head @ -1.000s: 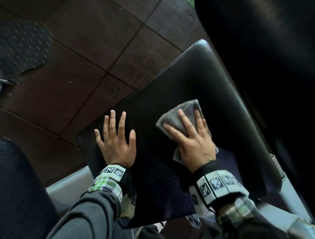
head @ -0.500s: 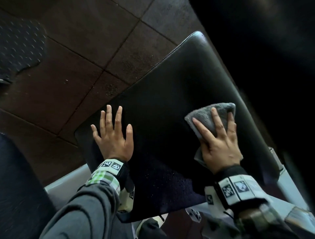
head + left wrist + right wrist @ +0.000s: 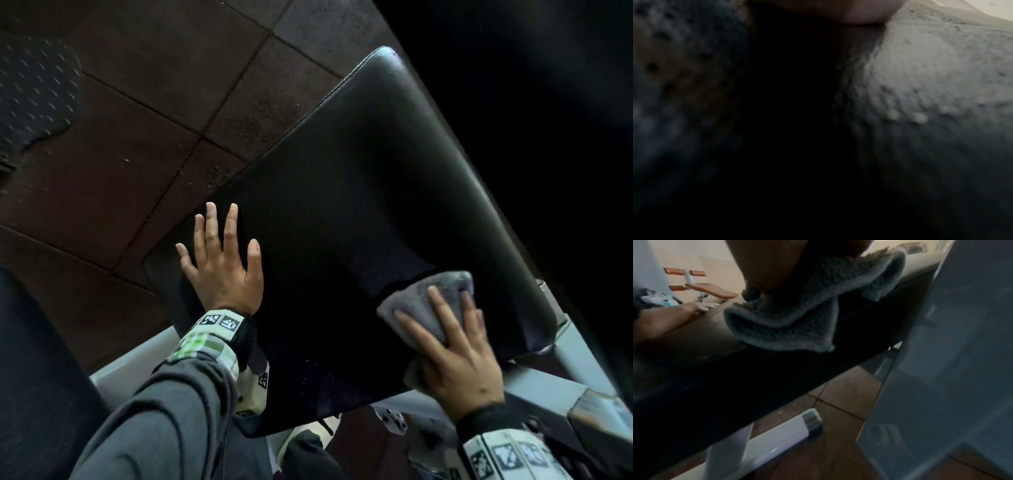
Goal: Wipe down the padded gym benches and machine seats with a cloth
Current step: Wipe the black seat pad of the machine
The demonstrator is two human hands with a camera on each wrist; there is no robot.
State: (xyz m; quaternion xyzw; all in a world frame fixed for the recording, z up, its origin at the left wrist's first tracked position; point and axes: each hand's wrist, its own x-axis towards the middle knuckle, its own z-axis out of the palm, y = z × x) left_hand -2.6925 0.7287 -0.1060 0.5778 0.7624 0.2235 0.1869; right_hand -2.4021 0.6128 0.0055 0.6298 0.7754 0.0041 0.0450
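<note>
A black padded seat (image 3: 359, 192) fills the middle of the head view. My left hand (image 3: 222, 263) lies flat on its near left part, fingers straight and spread. My right hand (image 3: 452, 346) presses a grey cloth (image 3: 428, 301) flat on the seat's near right part, fingers straight on top of it. In the right wrist view the grey cloth (image 3: 797, 318) bunches under my palm on the black seat (image 3: 735, 378). The left wrist view is dark and blurred.
Brown floor tiles (image 3: 154, 120) lie beyond the seat. A white metal frame (image 3: 565, 359) runs under the seat at the right, and a white tube (image 3: 777, 439) shows below it. A dark upright pad (image 3: 531, 102) rises at the right. An orange bench (image 3: 711, 288) stands far off.
My right hand has slid the cloth from the middle of the seat to the right and toward me. The left hand has stayed flat in place.
</note>
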